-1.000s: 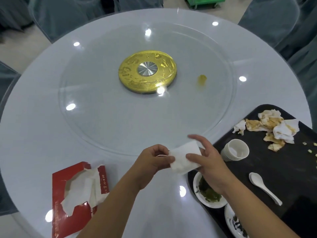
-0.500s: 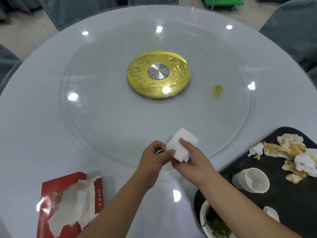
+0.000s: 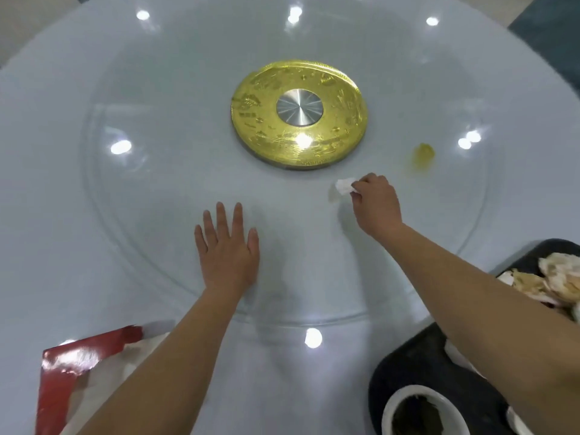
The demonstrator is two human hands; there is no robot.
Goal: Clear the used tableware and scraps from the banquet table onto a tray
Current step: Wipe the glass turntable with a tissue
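My right hand is stretched out over the glass turntable, pinching a folded white tissue just above the glass. A small yellow food scrap lies on the glass a little beyond and to the right of the tissue. My left hand rests flat on the turntable, fingers spread, holding nothing. At the lower right the black tray carries soiled crumpled napkins and a white bowl with dark green leftovers; my right forearm hides part of it.
A gold disc with a steel centre marks the turntable's hub. A red tissue box with white tissue sticking out lies at the near left on the round white table. A grey chair cover shows at the far right.
Both hands held the tissue together near the table's front edge. Now my left hand has let go and lies flat on the glass, and my right hand has carried the tissue forward towards the yellow scrap.
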